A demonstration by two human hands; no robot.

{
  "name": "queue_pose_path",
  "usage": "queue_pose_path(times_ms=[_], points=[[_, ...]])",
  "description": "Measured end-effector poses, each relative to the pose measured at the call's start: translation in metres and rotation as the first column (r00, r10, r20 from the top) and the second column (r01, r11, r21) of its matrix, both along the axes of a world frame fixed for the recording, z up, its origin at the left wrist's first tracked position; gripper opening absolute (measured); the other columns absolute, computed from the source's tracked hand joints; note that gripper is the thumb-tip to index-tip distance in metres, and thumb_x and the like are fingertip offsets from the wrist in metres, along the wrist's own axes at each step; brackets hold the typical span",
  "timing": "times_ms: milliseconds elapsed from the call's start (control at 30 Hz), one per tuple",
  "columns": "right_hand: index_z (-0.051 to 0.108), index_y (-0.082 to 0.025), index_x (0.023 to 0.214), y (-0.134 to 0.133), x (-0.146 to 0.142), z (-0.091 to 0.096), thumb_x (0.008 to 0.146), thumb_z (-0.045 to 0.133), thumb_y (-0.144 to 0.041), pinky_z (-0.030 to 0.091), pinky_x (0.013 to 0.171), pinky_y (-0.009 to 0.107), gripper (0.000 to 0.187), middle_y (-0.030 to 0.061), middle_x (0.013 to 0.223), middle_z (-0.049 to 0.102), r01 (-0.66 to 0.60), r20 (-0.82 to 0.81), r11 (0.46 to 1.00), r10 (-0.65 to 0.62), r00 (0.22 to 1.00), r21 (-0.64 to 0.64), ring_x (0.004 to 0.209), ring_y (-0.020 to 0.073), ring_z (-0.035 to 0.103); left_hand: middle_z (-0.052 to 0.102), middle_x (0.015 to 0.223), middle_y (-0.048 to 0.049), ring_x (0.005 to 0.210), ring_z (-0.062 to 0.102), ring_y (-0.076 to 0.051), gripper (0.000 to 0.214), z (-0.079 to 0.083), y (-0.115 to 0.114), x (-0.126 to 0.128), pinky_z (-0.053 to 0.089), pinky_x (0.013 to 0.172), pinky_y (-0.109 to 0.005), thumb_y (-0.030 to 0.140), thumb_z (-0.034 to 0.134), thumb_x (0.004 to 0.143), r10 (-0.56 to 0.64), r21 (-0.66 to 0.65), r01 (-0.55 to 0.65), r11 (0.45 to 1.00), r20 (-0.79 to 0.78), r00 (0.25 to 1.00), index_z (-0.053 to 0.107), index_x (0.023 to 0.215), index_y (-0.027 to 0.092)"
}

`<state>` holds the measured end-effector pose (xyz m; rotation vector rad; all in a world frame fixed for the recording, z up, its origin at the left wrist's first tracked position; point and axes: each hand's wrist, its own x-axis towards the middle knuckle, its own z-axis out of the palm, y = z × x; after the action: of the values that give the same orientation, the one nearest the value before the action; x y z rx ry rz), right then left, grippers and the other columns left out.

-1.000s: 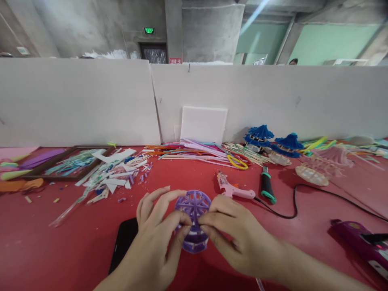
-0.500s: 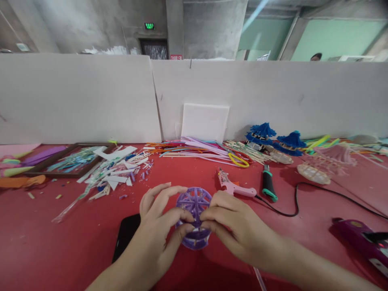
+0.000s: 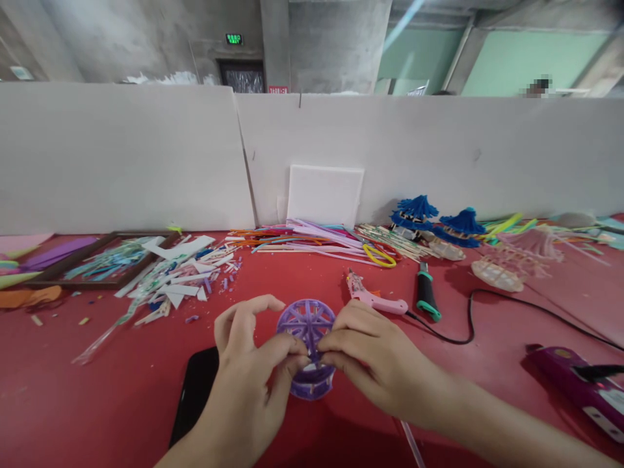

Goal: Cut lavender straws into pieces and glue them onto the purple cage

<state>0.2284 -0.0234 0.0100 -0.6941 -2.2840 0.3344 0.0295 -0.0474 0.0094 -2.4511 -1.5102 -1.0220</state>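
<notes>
A small round purple frame with spokes across its top and a lower ring on short posts is between my hands, over the red table. My left hand pinches the frame's near side with thumb and a fingertip, its other fingers raised and bent. From the other side, my right hand pinches close to the same spot, fingers curled together. The fingertips hide the exact part being pressed. Beyond my right hand lies a pink hot glue gun, and a black phone is partly under my left wrist.
A utility knife and a black cord lie on the right, near a magenta device. Paper scraps, chenille stems, yellow-handled scissors and blue-roofed models line the back before a white partition.
My left index finger has lifted off the frame's upper rim. Both hands keep their pinch near the frame's front. The whole view has shifted slightly.
</notes>
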Motion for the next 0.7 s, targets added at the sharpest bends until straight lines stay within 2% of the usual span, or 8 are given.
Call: queue_pose_path(times_ms=[200, 267, 367, 467, 567, 633, 700], points=[[0.065, -0.017, 0.089, 0.001, 0.0, 0.002, 0.093, 0.047, -0.014, 0.043, 0.07, 0.03, 0.019, 0.005, 0.08, 0.064, 0.015, 0.04, 1.0, -0.014, 0.999, -0.019, 0.075, 0.0162, 0.051, 0.049, 0.111, -0.0075, 0.106, 0.04, -0.03, 0.02, -0.004, 0.002, -0.004, 0.039, 0.085, -0.047, 0.012, 0.056, 0.081, -0.035, 0.015, 0.036, 0.999, -0.014, 0.999, 0.069, 0.077, 0.027], [0.066, -0.017, 0.088, 0.0, 0.0, 0.001, 0.093, 0.047, -0.015, 0.044, 0.069, 0.029, 0.019, 0.0049, 0.079, 0.064, 0.015, 0.035, 1.0, -0.015, 0.999, -0.022, 0.074, 0.0162, 0.052, 0.054, 0.107, -0.0066, 0.105, 0.043, -0.028, 0.022, -0.005, 0.002, -0.006, 0.039, 0.086, -0.046, 0.013, 0.054, 0.083, -0.045, 0.024, 0.044, 0.999, 0.028, 0.999, 0.07, 0.079, 0.028], [0.068, -0.017, 0.089, 0.0, 0.0, -0.001, 0.091, 0.053, -0.016, 0.045, 0.068, 0.027, 0.015, 0.0052, 0.08, 0.067, -0.01, -0.039, 0.999, 0.008, 0.999, -0.045, 0.075, 0.0155, 0.055, 0.06, 0.1, -0.0051, 0.102, 0.047, -0.024, 0.025, -0.005, 0.003, -0.011, 0.039, 0.088, -0.043, 0.014, 0.048, 0.087, -0.068, 0.007, 0.068, 0.998, 0.138, 0.988, 0.068, 0.092, 0.028], [0.069, -0.017, 0.09, 0.002, 0.003, 0.0, 0.084, 0.065, -0.019, 0.048, 0.063, 0.023, 0.007, 0.003, 0.076, 0.068, -0.035, -0.179, 0.983, 0.003, 0.984, -0.179, 0.069, 0.0128, 0.06, 0.064, 0.098, -0.0037, 0.104, 0.05, -0.022, 0.022, -0.003, 0.004, -0.016, 0.041, 0.091, -0.04, 0.016, 0.05, 0.088, -0.157, -0.049, 0.167, 0.985, 0.158, 0.975, 0.063, 0.103, 0.027], [0.071, -0.019, 0.081, 0.009, 0.006, 0.009, 0.078, 0.072, -0.021, 0.049, 0.062, 0.022, 0.004, 0.0004, 0.071, 0.069, -0.001, -0.272, 0.943, -0.096, 0.957, -0.333, 0.064, 0.0112, 0.062, 0.068, 0.098, -0.0026, 0.103, 0.053, -0.022, 0.018, 0.0, 0.006, -0.016, 0.041, 0.095, -0.042, 0.018, 0.057, 0.085, -0.221, -0.072, 0.229, 0.971, 0.102, 0.97, 0.063, 0.1, 0.026], [0.072, -0.02, 0.077, 0.017, 0.005, 0.019, 0.077, 0.073, -0.021, 0.051, 0.065, 0.024, 0.002, 0.0002, 0.072, 0.071, 0.026, -0.328, 0.914, -0.171, 0.929, -0.404, 0.067, 0.0125, 0.064, 0.07, 0.097, -0.0022, 0.101, 0.057, -0.022, 0.016, 0.005, 0.01, -0.01, 0.043, 0.094, -0.042, 0.02, 0.058, 0.084, -0.219, -0.068, 0.228, 0.971, 0.12, 0.968, 0.064, 0.099, 0.026], [0.072, -0.02, 0.076, 0.024, 0.001, 0.03, 0.076, 0.073, -0.023, 0.053, 0.065, 0.026, 0.003, 0.0004, 0.073, 0.072, -0.017, -0.402, 0.878, -0.202, 0.893, -0.478, 0.068, 0.0137, 0.065, 0.071, 0.101, -0.0032, 0.101, 0.06, -0.023, 0.02, 0.013, 0.015, 0.0, 0.048, 0.09, -0.041, 0.026, 0.058, 0.085, -0.17, -0.093, 0.193, 0.977, 0.211, 0.963, 0.064, 0.104, 0.026]])
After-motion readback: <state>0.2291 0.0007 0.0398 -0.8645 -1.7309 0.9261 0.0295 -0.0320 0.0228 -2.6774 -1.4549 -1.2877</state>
